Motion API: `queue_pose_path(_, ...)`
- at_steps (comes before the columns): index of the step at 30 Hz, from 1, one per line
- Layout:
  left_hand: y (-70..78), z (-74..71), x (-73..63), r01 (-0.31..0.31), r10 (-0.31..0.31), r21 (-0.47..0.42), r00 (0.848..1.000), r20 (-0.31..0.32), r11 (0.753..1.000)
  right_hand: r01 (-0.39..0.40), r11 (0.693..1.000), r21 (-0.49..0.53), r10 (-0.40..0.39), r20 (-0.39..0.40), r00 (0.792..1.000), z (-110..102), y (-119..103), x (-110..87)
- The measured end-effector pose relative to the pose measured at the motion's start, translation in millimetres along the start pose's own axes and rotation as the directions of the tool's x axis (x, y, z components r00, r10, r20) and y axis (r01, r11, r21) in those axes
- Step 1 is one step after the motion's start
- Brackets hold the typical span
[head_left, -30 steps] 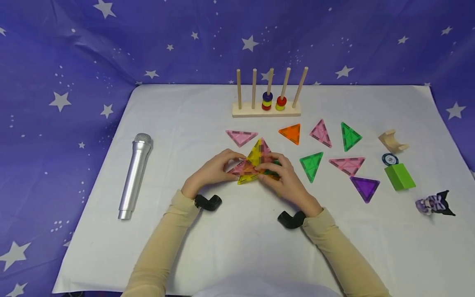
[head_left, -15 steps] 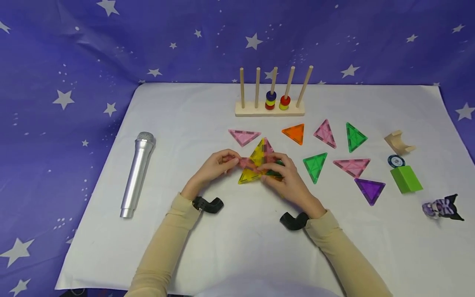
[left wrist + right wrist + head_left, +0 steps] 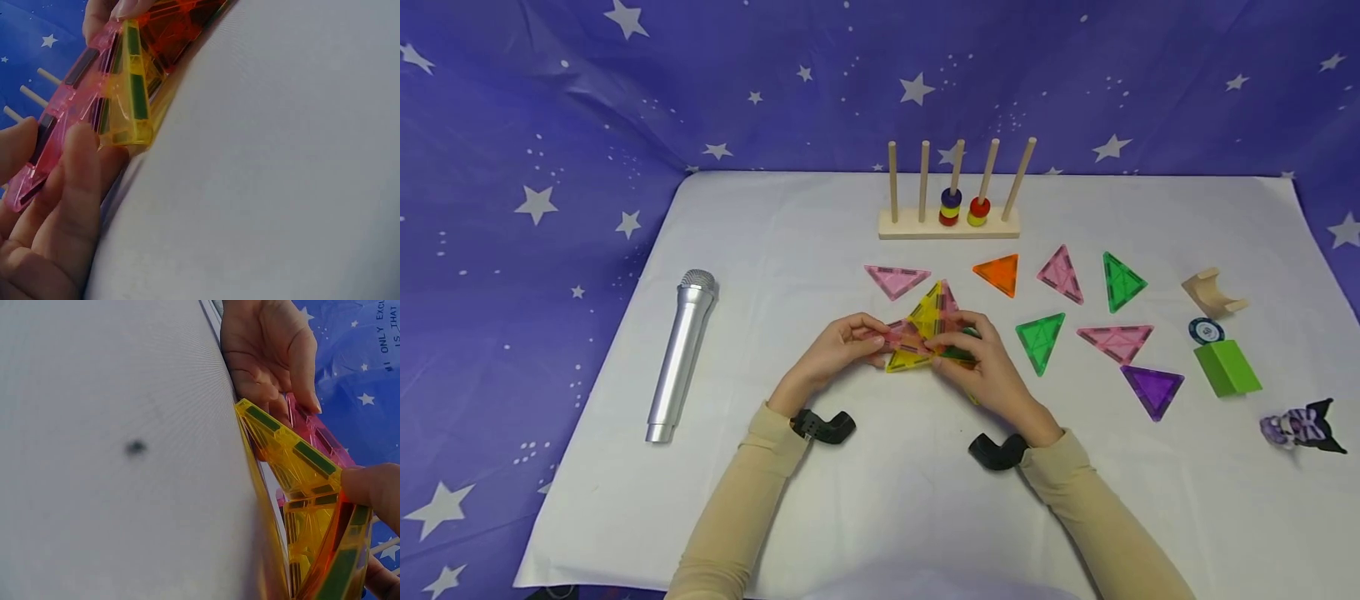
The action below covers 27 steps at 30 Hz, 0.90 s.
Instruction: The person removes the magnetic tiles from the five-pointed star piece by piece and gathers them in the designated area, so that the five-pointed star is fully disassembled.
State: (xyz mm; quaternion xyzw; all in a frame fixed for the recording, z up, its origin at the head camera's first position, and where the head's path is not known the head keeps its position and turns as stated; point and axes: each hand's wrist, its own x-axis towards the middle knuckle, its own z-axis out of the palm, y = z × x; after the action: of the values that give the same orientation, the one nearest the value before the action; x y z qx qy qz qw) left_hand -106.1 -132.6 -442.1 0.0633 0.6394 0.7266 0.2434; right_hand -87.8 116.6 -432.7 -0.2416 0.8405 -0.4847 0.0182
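Several translucent magnetic tiles stand joined in a star-like build at the table's middle. My left hand [image 3: 835, 358] pinches the outer tip of a pink triangular tile [image 3: 78, 103], thumb on one face and fingers on the other. In the left wrist view that pink tile leans along a yellow tile [image 3: 134, 87]. My right hand [image 3: 988, 367] holds the build from the right, thumb and fingers meeting near its centre. A yellow tile [image 3: 284, 447] runs out from the right thumb toward the left hand in the right wrist view. Green and orange tiles are partly hidden behind the right fingers.
Loose triangular tiles lie around: pink [image 3: 895, 280], orange [image 3: 1000, 275], green [image 3: 1041, 343], purple [image 3: 1152, 392]. A peg rack [image 3: 949, 225] stands behind. A silver microphone [image 3: 682, 358] lies left; a green block [image 3: 1227, 368], a wooden arch [image 3: 1212, 293] and a small figure [image 3: 1300, 427] are right.
My left hand has shifted its grip on the pink tile, lifting it a little and then lowering it beside the yellow tiles. The right hand keeps its hold on the build.
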Motion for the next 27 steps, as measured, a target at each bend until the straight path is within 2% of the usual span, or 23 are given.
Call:
queue_pose_path(5,-3.4,2.5,-1.6,0.009,-0.009,-0.003,0.999,-0.042,1.000,0.005,1.000,0.006,-0.005,0.001,1.000,1.4,0.8,-0.2)
queue_pose_path(12,-3.0,4.8,-2.7,0.022,-0.023,-0.117,1.000,-0.004,0.993,0.012,1.000,0.000,-0.012,-0.022,1.000,2.1,1.8,0.7)
queue_pose_path(22,-1.6,6.7,-4.8,0.014,-0.014,-0.126,1.000,0.000,0.992,0.046,0.999,-0.018,-0.047,-0.031,0.998,1.2,1.6,0.7)
queue_pose_path(27,-3.0,7.5,-4.7,-0.035,0.033,-0.109,0.999,-0.021,0.993,0.047,0.999,-0.015,-0.048,-0.032,0.998,1.8,4.4,0.5)
